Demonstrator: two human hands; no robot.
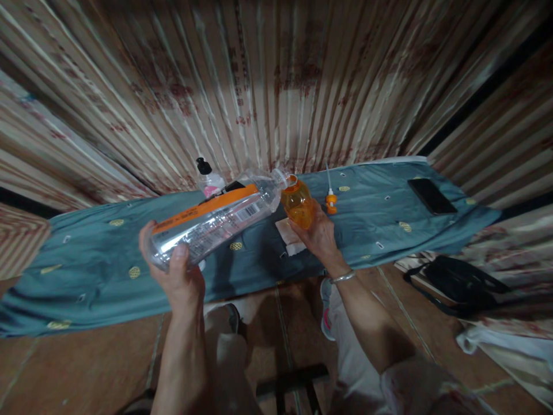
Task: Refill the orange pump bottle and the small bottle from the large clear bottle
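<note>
The left hand [175, 271] grips the base of a clear bottle [218, 220], tipped on its side with its mouth at the neck of an orange bottle [297, 203]. The right hand [317, 233] is wrapped around that orange bottle, above a teal cloth [108, 271]. Just right lies an orange pump [330, 200]; behind the clear bottle stands a pump bottle [208, 178]. A phone [431, 195] lies far right, a dark bag [460, 282] on the floor below it.

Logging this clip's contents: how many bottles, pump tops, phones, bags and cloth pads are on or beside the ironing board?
Bottles: 3 - clear bottle, orange bottle, pink-label bottle
Pump tops: 1 - orange pump
Phones: 1 - phone
Bags: 1 - black bag
Cloth pads: 1 - pad
Total: 7
</note>
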